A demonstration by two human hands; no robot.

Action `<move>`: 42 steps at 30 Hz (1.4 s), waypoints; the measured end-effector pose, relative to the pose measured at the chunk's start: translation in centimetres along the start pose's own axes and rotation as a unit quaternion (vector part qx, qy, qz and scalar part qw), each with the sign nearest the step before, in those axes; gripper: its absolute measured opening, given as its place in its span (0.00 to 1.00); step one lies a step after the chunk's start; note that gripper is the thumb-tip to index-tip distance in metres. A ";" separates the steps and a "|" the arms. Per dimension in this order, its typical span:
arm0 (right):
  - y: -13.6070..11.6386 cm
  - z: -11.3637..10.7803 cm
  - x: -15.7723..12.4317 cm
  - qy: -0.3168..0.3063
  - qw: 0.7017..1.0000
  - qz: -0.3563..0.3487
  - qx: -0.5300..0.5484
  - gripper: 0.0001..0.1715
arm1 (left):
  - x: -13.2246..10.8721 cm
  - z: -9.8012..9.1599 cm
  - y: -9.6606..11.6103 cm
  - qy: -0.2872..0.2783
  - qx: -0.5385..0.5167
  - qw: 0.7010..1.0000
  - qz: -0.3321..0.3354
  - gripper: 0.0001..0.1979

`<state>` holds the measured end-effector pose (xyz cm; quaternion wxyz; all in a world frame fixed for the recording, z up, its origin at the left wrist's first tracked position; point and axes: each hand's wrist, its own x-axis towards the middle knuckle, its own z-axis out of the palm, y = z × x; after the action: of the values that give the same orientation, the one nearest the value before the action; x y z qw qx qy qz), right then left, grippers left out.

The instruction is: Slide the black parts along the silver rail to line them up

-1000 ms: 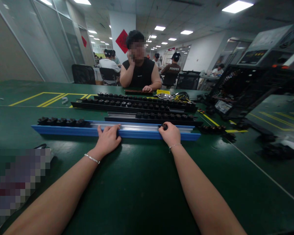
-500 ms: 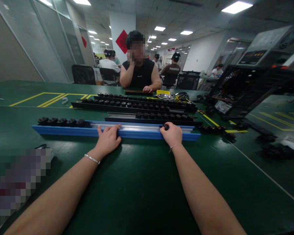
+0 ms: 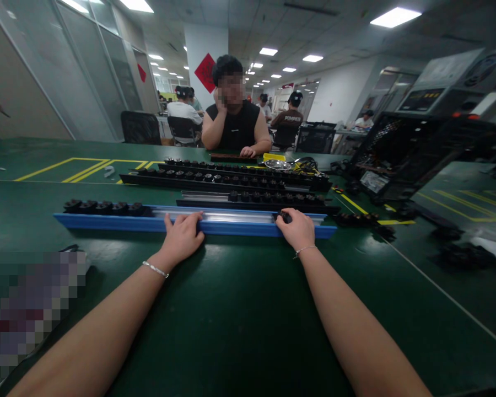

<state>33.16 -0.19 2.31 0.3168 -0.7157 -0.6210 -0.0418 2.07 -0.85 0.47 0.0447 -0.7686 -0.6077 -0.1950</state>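
Note:
A long blue rail (image 3: 231,227) with a silvery inner channel (image 3: 240,216) lies across the green table. Several black round parts (image 3: 104,206) sit in a row at its left end. My left hand (image 3: 182,234) rests on the rail's middle, fingers spread over the near edge, holding nothing loose. Toward the right end, my right hand (image 3: 297,227) has its fingers round a black part (image 3: 285,216) at the channel.
Behind the blue rail lie several black rails (image 3: 202,176) with black parts. A metal dish (image 3: 278,164) and cables are beyond. Black machine frame (image 3: 380,160) stands at right; a person (image 3: 235,124) sits opposite. A blurred-out object (image 3: 33,309) lies at left.
My right hand has shifted slightly to the right, and more of the black part shows beside its fingers. My left hand has stayed in place.

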 end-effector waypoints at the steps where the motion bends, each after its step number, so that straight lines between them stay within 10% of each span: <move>1: 0.0 -0.1 -0.1 -0.001 1.000 -0.004 0.001 0.15 | 0.0 0.0 0.0 0.000 0.000 1.000 0.000 0.21; 42: 1.4 0.5 0.0 0.059 0.998 0.003 0.015 0.16 | 0.0 -0.1 0.0 -0.011 -0.002 1.000 -0.006 0.23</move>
<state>34.22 0.02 1.32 0.3640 -0.7091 -0.5995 -0.0732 2.06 -0.87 0.59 0.0349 -0.7670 -0.6124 -0.1880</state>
